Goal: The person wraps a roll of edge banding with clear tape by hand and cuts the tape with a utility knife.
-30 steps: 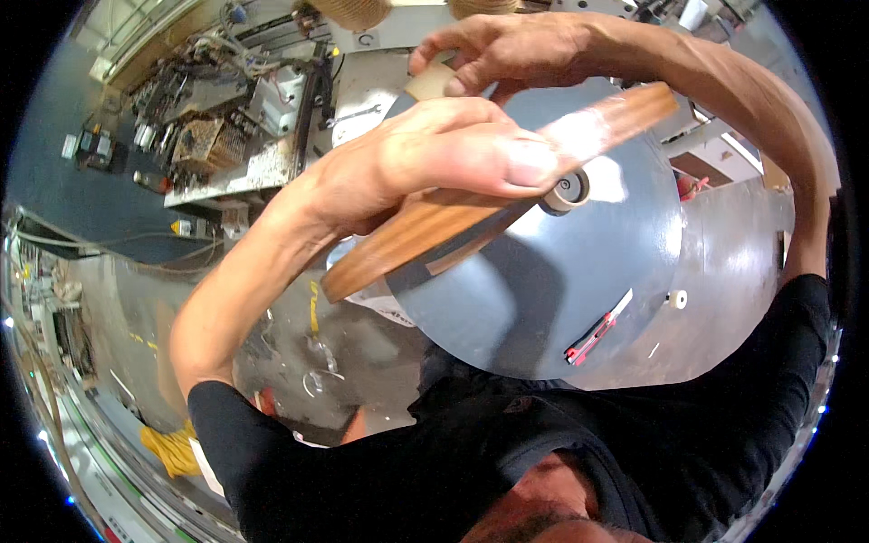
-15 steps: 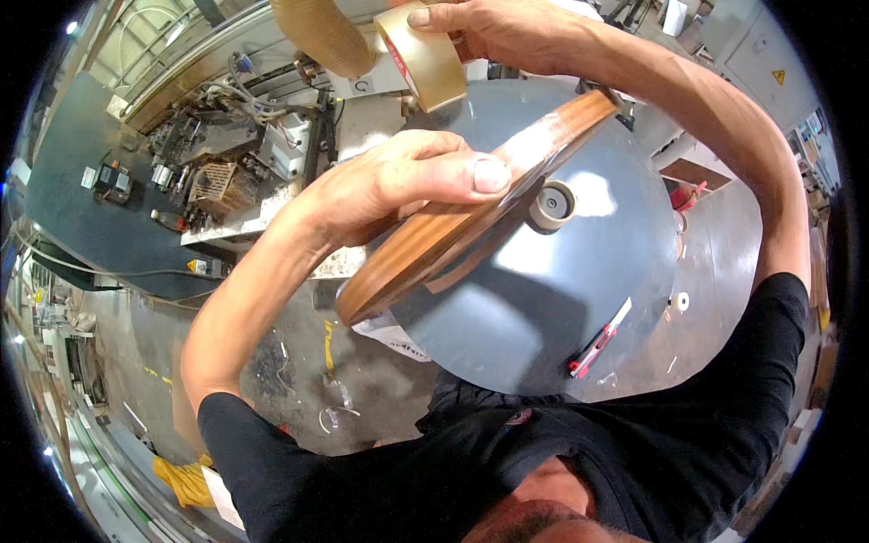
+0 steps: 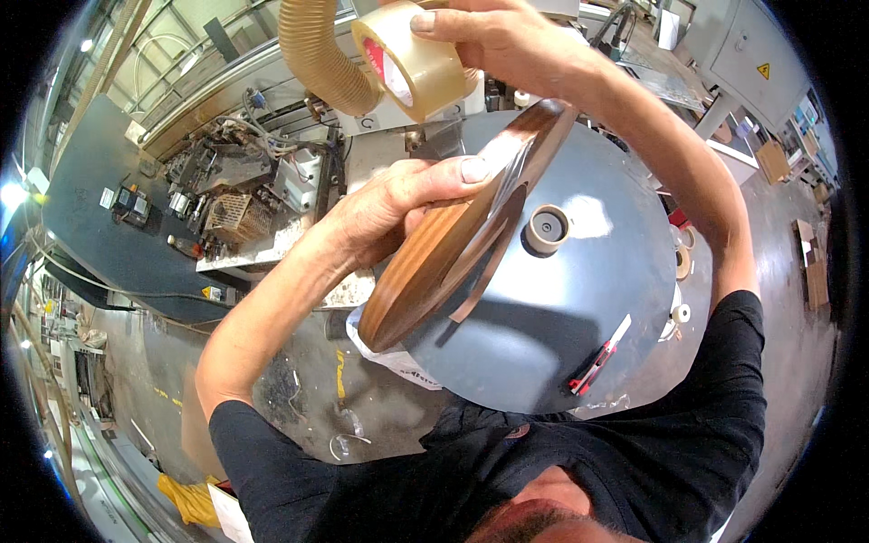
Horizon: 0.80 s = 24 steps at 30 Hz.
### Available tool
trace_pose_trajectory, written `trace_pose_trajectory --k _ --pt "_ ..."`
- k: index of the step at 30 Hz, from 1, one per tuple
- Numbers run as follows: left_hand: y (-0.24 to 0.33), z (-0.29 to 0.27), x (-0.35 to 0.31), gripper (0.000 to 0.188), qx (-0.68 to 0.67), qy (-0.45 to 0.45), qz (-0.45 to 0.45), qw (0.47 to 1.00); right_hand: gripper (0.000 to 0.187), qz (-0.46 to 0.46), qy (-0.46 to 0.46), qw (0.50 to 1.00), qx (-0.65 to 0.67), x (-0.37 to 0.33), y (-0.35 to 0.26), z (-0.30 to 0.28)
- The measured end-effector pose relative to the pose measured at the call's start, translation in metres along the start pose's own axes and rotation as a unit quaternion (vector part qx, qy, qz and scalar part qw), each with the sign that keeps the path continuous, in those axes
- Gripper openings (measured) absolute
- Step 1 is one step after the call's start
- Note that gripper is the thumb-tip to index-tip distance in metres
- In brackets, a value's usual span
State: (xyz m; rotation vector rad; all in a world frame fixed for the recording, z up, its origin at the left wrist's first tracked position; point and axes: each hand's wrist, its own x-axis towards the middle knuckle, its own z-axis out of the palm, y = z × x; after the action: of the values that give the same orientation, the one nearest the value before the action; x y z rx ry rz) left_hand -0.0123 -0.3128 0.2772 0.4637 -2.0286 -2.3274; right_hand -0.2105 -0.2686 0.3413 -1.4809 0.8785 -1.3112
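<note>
My left hand (image 3: 385, 208) grips a coil of wood-grain edge banding (image 3: 421, 258), thumb on its outer face and fingers behind. The coil is tilted above a round grey tabletop (image 3: 552, 308). A narrow loose end of banding (image 3: 472, 299) hangs from its underside. Shiny clear tape (image 3: 512, 161) lies over the coil beside my thumb. Up beyond it, my right hand (image 3: 516, 45) is closed around a wide roll of packing tape (image 3: 436, 77), thumb on the rim; its other fingers are partly hidden.
A red utility knife (image 3: 597, 364) with its blade out lies on the tabletop's near right. A hub (image 3: 548, 228) rises from its middle. Beyond stand a ribbed hose (image 3: 317, 54) and machine parts (image 3: 226, 172). More rolls (image 3: 681, 262) sit past the right edge.
The tape roll has shifted slightly left and turned, with my right hand. The coil tilts more steeply, and its loose end shows more. My head view has also shifted.
</note>
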Motion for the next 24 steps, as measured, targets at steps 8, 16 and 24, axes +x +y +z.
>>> trace_pose_trajectory --k 8,16,24 --pt "0.011 0.002 0.005 0.089 -0.032 0.05 -0.024 0.998 0.045 -0.195 0.082 0.975 0.062 -0.006 0.005 0.012" --pt "0.017 0.001 0.002 0.083 0.043 0.034 -0.038 0.998 0.038 -0.317 0.174 0.92 0.154 -0.001 0.019 0.013" --pt "0.006 -0.008 0.006 0.095 0.031 0.091 -0.022 0.995 0.031 -0.362 0.208 0.897 0.144 -0.001 0.016 0.006"
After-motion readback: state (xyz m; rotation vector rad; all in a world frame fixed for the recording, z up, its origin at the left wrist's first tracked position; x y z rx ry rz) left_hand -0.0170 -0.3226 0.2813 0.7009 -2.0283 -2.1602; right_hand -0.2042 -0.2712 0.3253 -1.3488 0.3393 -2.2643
